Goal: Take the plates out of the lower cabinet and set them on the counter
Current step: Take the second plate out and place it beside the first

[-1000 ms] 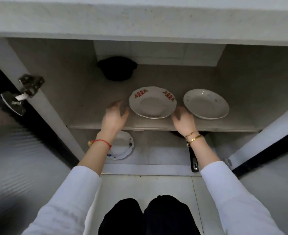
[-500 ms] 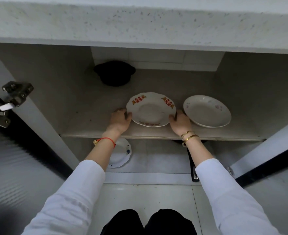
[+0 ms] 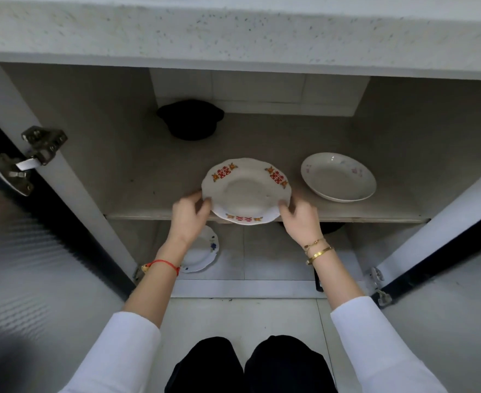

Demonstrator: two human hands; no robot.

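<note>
Head view, the only one supplied: we find the red-patterned plate (image 3: 246,191) at the near edge of the cabinet's upper shelf (image 3: 148,177), its near rim projecting past the shelf lip, so we judge it partly drawn out. The left hand (image 3: 189,217) grips the plate's left rim, thumb over the top and fingers curled beneath; the right hand (image 3: 300,218) grips the right rim in the same manner. The plate lies directly between the two hands, neither nearer than the other, and appears tipped slightly toward us. The counter (image 3: 233,29) sits above and overhangs the opening, so we judge the coming move turns on clearing the plate toward the near side before raising it; lifting too soon risks striking the counter's underside. Two further plates await: a plain plate (image 3: 338,177) on the same shelf, to the right of the right hand and apart from it, and a blue-flowered plate (image 3: 202,251) on the lower level, partly hidden behind the left wrist. A black pot (image 3: 189,120) stands at the far left of the shelf, well apart.
</note>
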